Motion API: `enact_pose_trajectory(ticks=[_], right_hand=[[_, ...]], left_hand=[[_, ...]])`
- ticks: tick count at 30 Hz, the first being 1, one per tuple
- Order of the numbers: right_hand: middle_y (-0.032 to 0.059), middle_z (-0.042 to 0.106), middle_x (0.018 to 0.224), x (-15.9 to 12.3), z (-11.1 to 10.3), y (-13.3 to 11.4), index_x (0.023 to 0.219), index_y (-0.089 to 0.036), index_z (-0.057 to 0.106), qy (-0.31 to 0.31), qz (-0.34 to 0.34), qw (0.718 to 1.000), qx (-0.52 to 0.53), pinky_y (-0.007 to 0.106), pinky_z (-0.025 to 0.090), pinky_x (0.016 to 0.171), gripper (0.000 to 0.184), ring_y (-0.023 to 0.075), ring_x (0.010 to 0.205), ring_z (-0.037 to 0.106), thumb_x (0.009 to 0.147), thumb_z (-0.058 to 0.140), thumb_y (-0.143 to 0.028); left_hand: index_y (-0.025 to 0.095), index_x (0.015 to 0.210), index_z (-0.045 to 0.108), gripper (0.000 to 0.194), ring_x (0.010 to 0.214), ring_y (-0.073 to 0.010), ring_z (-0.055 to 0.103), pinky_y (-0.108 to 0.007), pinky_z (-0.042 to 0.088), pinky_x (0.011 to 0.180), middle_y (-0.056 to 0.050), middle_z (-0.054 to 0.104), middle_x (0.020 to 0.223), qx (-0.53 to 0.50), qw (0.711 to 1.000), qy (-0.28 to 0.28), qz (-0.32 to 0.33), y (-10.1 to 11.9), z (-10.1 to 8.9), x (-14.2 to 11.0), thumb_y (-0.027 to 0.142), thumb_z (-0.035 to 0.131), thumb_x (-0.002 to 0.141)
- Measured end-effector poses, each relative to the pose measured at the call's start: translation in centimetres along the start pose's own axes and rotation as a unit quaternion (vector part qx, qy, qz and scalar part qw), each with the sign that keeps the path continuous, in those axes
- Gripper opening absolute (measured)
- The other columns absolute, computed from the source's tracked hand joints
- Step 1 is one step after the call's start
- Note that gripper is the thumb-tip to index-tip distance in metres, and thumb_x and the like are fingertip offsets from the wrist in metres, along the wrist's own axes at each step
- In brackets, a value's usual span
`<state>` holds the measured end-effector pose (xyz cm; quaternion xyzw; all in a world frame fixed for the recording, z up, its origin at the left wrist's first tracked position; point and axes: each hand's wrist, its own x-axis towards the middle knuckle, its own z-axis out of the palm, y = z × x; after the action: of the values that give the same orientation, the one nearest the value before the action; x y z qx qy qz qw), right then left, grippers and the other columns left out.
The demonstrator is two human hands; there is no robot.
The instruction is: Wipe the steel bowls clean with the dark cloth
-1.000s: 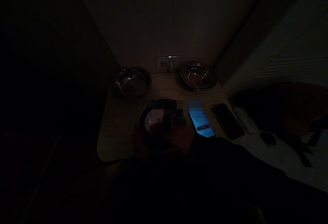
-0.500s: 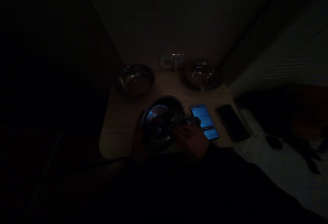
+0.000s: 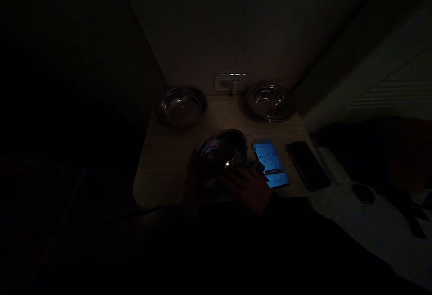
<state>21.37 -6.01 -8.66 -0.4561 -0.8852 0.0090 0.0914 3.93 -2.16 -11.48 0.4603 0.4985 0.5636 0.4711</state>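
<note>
In dim light a shiny metal bowl (image 3: 221, 149) is held tilted over the near part of a small wooden table (image 3: 158, 160). My left hand (image 3: 191, 187) grips its left side, the fingers mostly lost in shadow. My right hand (image 3: 248, 189) lies at the bowl's right inner side, with a dark cloth (image 3: 258, 167) bunched under and beyond its fingers. Just right of that hand lies a phone (image 3: 272, 164) with a lit blue screen.
A metal bowl (image 3: 182, 106) stands at the back left, a stack of metal bowls (image 3: 270, 102) at the back right. A wall socket (image 3: 231, 82) with a plug is between them. A dark phone (image 3: 309, 164) lies at the right edge, a small dark object (image 3: 363, 193) on the pale surface beyond.
The held bowl has tipped more steeply, and my right hand has shifted slightly lower against it. The whole view has moved a little, so everything sits slightly further right.
</note>
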Motion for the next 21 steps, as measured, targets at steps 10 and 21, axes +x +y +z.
enact_pose_trajectory(ticks=[10,21], right_hand=[[0.0066,0.062,0.119,-0.5,0.2,0.9,0.115,-0.021,0.059,0.044,0.013,0.999,0.0,0.048,0.037,0.09,0.03,0.0256,0.108,0.054,0.085,0.054,-0.018],[0.0059,0.06,0.122,-1.0,1.4,-0.3,0.115,-0.02,0.059,0.054,0.023,0.998,0.007,0.05,0.037,0.096,0.031,0.0266,0.111,0.051,0.084,0.056,-0.019]], left_hand=[[0.023,0.128,0.048,0.049,0.127,-0.0208,0.04,-0.035,0.029,0.107,-0.006,0.045,0.137,0.035,0.998,0.043,-0.02,-0.5,-0.7,1.2,0.048,0.041,0.086],[0.019,0.13,0.045,0.056,0.125,-0.0226,0.042,-0.029,0.038,0.1,-0.008,0.046,0.136,0.027,1.0,-0.007,-0.013,3.1,0.0,-0.2,0.05,0.043,0.085]])
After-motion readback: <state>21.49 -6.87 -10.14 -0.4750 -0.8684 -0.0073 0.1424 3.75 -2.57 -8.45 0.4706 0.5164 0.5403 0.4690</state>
